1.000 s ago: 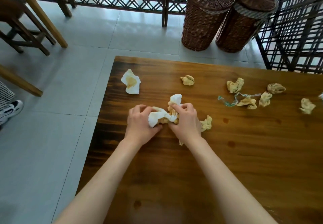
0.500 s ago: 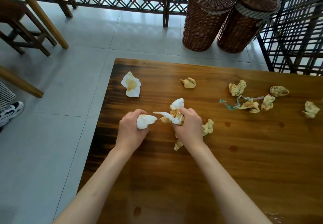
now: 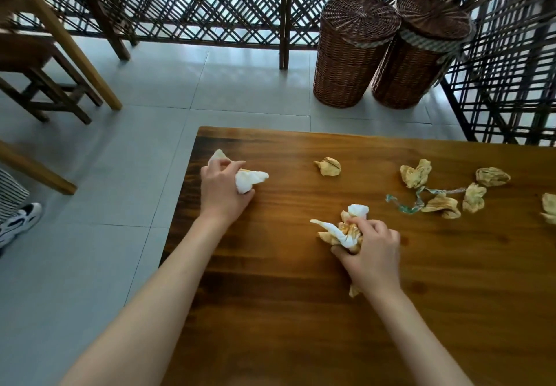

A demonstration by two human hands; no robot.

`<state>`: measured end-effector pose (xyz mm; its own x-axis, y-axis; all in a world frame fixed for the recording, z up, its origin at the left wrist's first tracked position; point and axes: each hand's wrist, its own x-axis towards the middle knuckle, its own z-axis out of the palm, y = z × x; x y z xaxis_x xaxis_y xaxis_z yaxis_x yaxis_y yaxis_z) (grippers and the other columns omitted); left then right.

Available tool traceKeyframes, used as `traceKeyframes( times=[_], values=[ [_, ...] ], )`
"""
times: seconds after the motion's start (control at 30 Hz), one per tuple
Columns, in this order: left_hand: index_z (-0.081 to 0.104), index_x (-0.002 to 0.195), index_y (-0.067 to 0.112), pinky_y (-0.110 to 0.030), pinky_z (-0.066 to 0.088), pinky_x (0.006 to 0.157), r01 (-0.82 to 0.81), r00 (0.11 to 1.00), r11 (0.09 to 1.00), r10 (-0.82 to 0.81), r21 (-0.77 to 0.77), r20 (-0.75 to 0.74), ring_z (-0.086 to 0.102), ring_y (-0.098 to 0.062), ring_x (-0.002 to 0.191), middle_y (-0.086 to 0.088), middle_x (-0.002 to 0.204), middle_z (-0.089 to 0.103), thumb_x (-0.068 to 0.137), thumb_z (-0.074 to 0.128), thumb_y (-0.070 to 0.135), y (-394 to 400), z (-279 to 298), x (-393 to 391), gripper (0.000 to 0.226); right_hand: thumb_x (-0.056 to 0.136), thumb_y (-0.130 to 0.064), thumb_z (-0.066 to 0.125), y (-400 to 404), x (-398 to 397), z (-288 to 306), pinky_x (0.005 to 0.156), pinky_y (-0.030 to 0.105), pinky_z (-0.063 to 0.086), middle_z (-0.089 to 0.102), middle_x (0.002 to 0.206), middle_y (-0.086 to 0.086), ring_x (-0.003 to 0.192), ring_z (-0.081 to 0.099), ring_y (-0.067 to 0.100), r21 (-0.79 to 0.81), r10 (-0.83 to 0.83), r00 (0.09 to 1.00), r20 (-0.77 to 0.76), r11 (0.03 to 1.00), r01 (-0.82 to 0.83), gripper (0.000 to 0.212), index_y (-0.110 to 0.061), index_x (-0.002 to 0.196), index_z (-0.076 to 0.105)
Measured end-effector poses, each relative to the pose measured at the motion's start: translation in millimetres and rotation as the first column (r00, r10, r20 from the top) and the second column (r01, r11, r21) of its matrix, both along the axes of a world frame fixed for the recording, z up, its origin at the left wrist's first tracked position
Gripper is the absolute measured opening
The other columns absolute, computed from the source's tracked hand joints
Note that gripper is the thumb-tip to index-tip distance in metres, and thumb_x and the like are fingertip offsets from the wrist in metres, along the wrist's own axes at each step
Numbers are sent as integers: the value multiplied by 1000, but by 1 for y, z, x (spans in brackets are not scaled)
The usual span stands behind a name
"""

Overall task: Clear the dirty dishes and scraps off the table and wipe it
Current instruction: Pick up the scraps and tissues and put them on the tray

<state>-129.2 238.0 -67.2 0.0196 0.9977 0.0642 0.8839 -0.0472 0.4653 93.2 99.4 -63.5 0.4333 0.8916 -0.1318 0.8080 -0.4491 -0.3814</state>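
Observation:
A dark wooden table (image 3: 301, 310) carries stained paper scraps. My left hand (image 3: 221, 188) sits near the table's far left corner, gripping a white crumpled napkin (image 3: 251, 179); its fingers also touch a second white stained napkin (image 3: 218, 155) lying there. My right hand (image 3: 371, 250) rests mid-table and grips a bundle of white and yellowish crumpled napkins (image 3: 346, 229). Several yellowish crumpled scraps lie loose further right, such as one scrap (image 3: 328, 166) and another scrap (image 3: 416, 173), with a thin green-white wrapper strip (image 3: 416, 202) among them.
Two lidded wicker baskets (image 3: 350, 54) (image 3: 418, 60) stand on the tiled floor beyond the table, against a lattice screen (image 3: 210, 3). Wooden chair legs (image 3: 72, 48) are at the upper left. A person's sneaker (image 3: 18, 223) shows at the left edge.
My left hand has carried its white napkin away from the right hand, up to the far left corner and onto the napkin lying there. The right hand keeps its bundle.

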Motion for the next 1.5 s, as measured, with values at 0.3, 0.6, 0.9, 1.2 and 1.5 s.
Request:
traceKeyframes(
  times=[0.3, 0.6, 0.9, 1.2, 1.5],
  values=[
    [58, 123, 21, -31, 38, 92, 33, 999, 999, -34, -22, -40, 47, -26, 114, -8, 125, 55, 81, 70, 33, 8, -13, 1, 45, 74, -1, 64, -1, -11, -7, 90, 30, 43, 55, 122, 3, 110, 45, 24, 23, 27, 999, -28, 999, -26, 57, -19, 128, 55],
    [62, 116, 16, -29, 43, 85, 86, 993, 996, -89, -38, -73, 54, -22, 101, -6, 114, 61, 84, 67, 21, -56, -9, 18, 33, 79, 0, 63, 10, -23, -7, 81, 28, 45, 57, 112, 7, 102, 53, 23, 21, -76, 995, -69, 997, 78, 48, -14, 125, 56],
    [63, 113, 12, -15, 42, 63, -20, 946, 984, 76, -179, 315, 56, -11, 85, 0, 100, 63, 82, 71, 17, -148, 65, -4, 32, 70, -7, 72, -64, -14, 71, 62, 16, 37, 64, 90, -5, 83, 56, 12, 211, -164, 923, -347, 946, 247, 42, -21, 109, 67],
    [62, 87, 28, -27, 47, 63, 162, 785, 932, 77, -323, 615, 62, -15, 77, 6, 80, 64, 82, 69, 9, -271, 140, 100, 21, 75, -12, 74, -203, 63, 141, 67, 20, 53, 59, 83, -18, 78, 57, 0, 323, -361, 798, -483, 773, 545, 30, -20, 103, 66],
    [65, 78, 19, -29, 45, 55, 482, 654, 791, -38, -377, 755, 58, -14, 61, 5, 61, 63, 79, 72, 5, -440, 160, 299, 15, 73, -10, 75, -429, 233, 157, 60, 11, 36, 50, 78, -20, 76, 53, 8, 320, -631, 581, -514, 487, 813, 35, -15, 106, 64]
  ],
)
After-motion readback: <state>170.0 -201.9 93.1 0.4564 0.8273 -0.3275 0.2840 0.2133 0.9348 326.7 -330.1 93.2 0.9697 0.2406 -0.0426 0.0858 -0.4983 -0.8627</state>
